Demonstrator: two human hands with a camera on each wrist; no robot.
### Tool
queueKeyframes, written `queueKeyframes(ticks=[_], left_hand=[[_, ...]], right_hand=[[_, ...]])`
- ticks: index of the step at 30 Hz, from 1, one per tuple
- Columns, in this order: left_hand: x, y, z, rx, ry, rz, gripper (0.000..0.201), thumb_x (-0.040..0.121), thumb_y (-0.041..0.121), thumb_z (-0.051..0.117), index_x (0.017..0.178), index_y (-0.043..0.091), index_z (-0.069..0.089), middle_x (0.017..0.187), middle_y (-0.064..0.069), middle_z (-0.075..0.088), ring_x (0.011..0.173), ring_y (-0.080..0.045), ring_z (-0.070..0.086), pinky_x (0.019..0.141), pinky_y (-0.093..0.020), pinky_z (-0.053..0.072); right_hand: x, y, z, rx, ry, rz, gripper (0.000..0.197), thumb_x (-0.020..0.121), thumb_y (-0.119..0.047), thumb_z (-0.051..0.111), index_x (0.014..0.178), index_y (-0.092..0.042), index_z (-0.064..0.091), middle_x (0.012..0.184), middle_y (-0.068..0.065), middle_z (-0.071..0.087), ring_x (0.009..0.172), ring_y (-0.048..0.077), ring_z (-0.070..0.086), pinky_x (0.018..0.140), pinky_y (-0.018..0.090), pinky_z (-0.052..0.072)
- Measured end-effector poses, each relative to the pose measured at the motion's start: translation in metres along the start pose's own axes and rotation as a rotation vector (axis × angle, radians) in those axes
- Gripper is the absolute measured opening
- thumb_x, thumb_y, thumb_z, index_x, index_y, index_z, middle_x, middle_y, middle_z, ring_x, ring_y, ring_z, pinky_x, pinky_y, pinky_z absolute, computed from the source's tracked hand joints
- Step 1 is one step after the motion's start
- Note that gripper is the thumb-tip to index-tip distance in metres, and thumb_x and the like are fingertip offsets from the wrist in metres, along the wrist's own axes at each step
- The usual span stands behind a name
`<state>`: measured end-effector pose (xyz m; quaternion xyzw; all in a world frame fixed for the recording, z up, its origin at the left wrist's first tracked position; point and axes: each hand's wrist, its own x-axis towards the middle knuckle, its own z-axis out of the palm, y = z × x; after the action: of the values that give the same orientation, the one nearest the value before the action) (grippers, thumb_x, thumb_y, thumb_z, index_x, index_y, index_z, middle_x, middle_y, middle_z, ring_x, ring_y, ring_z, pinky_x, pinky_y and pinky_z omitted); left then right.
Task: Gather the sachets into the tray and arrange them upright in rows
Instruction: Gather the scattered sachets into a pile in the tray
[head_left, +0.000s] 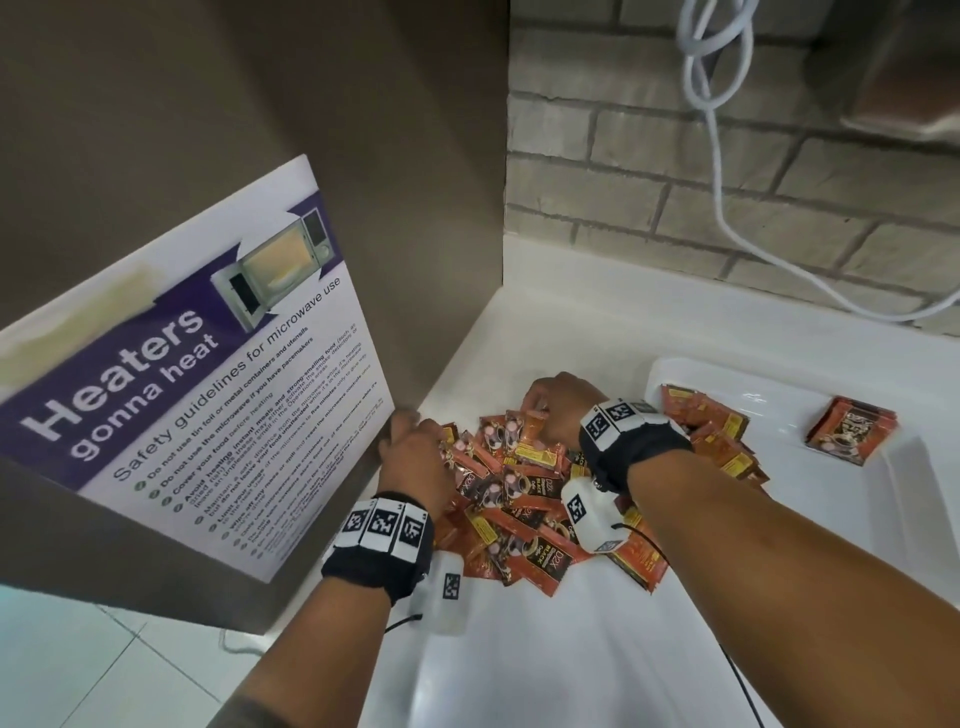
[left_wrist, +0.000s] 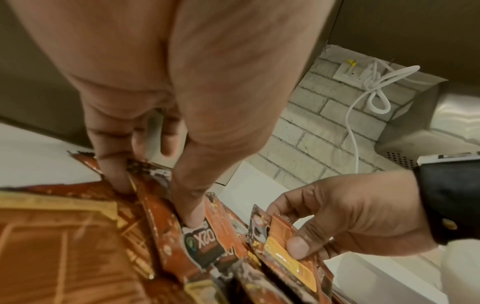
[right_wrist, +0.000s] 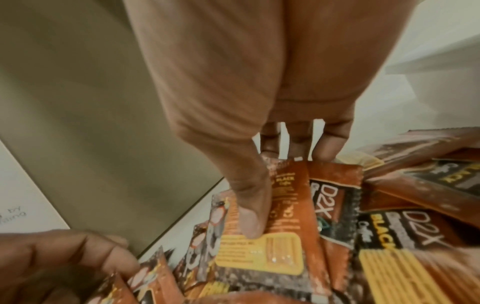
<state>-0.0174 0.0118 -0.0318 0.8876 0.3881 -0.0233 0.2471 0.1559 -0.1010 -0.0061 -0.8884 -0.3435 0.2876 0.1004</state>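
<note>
A heap of orange-brown coffee sachets lies on the white counter, left of the white tray. Several sachets spill over the tray's left end, and a small stack lies flat in its middle. My left hand is dug into the heap's left edge; in the left wrist view the left hand pinches sachets between thumb and fingers. At the heap's far side my right hand holds up a sachet; the right hand pinches that yellow-labelled sachet, thumb on its face.
A brown cabinet panel with a microwave safety poster stands close on the left. Behind is a brick wall with a hanging white cable and a metal appliance. Bare counter lies in front of the heap.
</note>
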Motion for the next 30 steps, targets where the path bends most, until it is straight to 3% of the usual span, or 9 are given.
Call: queueKeyframes(ticks=[2, 4, 7, 9, 12, 16, 21, 26, 30], left_hand=[[-0.001, 0.004, 0.000, 0.071, -0.017, 0.016, 0.038, 0.085, 0.017, 0.076, 0.119, 0.020, 0.060, 0.159, -0.005, 0.015, 0.142, -0.033, 0.024, 0.114, -0.036, 0.030], [0.000, 0.007, 0.001, 0.148, -0.040, 0.042, 0.038, 0.087, 0.020, 0.074, 0.121, 0.018, 0.058, 0.157, -0.008, 0.022, 0.143, -0.031, 0.021, 0.115, -0.037, 0.028], [0.006, 0.009, 0.000, 0.186, -0.038, 0.041, 0.038, 0.088, 0.022, 0.072, 0.122, 0.015, 0.056, 0.139, -0.008, 0.047, 0.131, -0.026, 0.039, 0.108, -0.036, 0.033], [0.010, 0.009, 0.000, 0.217, -0.047, 0.030, 0.039, 0.089, 0.022, 0.070, 0.123, 0.012, 0.054, 0.130, -0.008, 0.055, 0.123, -0.027, 0.049, 0.103, -0.035, 0.039], [0.013, 0.011, -0.002, 0.246, -0.078, 0.040, 0.038, 0.087, 0.016, 0.069, 0.121, 0.009, 0.055, 0.124, -0.013, 0.055, 0.116, -0.029, 0.056, 0.097, -0.036, 0.049], [0.017, 0.012, 0.000, 0.228, -0.135, 0.016, 0.038, 0.084, 0.009, 0.071, 0.118, 0.012, 0.055, 0.125, -0.012, 0.045, 0.112, -0.033, 0.060, 0.094, -0.040, 0.055], [0.016, 0.017, 0.001, 0.248, -0.145, 0.007, 0.033, 0.082, 0.009, 0.073, 0.109, 0.018, 0.055, 0.123, -0.011, 0.042, 0.112, -0.037, 0.057, 0.094, -0.045, 0.055], [0.017, 0.018, -0.001, 0.152, -0.067, 0.042, 0.030, 0.081, 0.001, 0.073, 0.101, 0.020, 0.062, 0.114, -0.007, 0.043, 0.093, -0.025, 0.062, 0.091, -0.034, 0.055], [0.017, 0.020, -0.010, 0.020, -0.003, 0.055, 0.031, 0.077, 0.004, 0.080, 0.084, 0.029, 0.064, 0.101, -0.002, 0.062, 0.079, -0.015, 0.062, 0.073, -0.024, 0.052]], right_hand=[[-0.001, 0.002, 0.000, 0.015, 0.017, 0.003, 0.046, 0.074, -0.007, 0.082, 0.113, -0.023, 0.064, 0.123, -0.001, 0.060, 0.104, 0.018, 0.057, 0.077, 0.026, 0.046], [-0.003, 0.005, -0.001, 0.028, 0.033, -0.005, 0.047, 0.076, -0.007, 0.081, 0.117, -0.022, 0.063, 0.123, -0.002, 0.060, 0.109, 0.019, 0.056, 0.081, 0.027, 0.046], [-0.006, 0.011, -0.004, 0.077, 0.069, -0.024, 0.043, 0.077, -0.007, 0.079, 0.114, -0.023, 0.063, 0.117, -0.004, 0.060, 0.109, 0.019, 0.057, 0.082, 0.026, 0.046], [-0.008, 0.015, -0.007, 0.131, 0.104, -0.032, 0.038, 0.078, -0.006, 0.077, 0.107, -0.025, 0.063, 0.111, -0.005, 0.060, 0.103, 0.019, 0.058, 0.077, 0.025, 0.044], [-0.016, 0.023, -0.013, 0.261, 0.179, -0.041, 0.034, 0.077, -0.007, 0.078, 0.097, -0.029, 0.061, 0.106, -0.003, 0.065, 0.094, 0.018, 0.060, 0.070, 0.025, 0.046], [-0.034, 0.036, -0.024, 0.434, 0.260, -0.073, 0.032, 0.075, -0.010, 0.081, 0.094, -0.028, 0.062, 0.099, -0.005, 0.068, 0.090, 0.018, 0.065, 0.078, 0.031, 0.055], [-0.058, 0.059, -0.032, 0.560, 0.341, -0.067, 0.031, 0.075, -0.011, 0.082, 0.101, -0.021, 0.066, 0.098, -0.006, 0.071, 0.092, 0.018, 0.067, 0.086, 0.034, 0.054], [-0.076, 0.084, -0.032, 0.617, 0.402, -0.020, 0.032, 0.076, -0.014, 0.082, 0.102, -0.023, 0.066, 0.098, -0.008, 0.070, 0.093, 0.015, 0.065, 0.084, 0.030, 0.051], [-0.087, 0.104, -0.034, 0.661, 0.443, 0.010, 0.030, 0.076, -0.012, 0.081, 0.097, -0.027, 0.065, 0.095, -0.008, 0.070, 0.090, 0.016, 0.067, 0.085, 0.033, 0.054]])
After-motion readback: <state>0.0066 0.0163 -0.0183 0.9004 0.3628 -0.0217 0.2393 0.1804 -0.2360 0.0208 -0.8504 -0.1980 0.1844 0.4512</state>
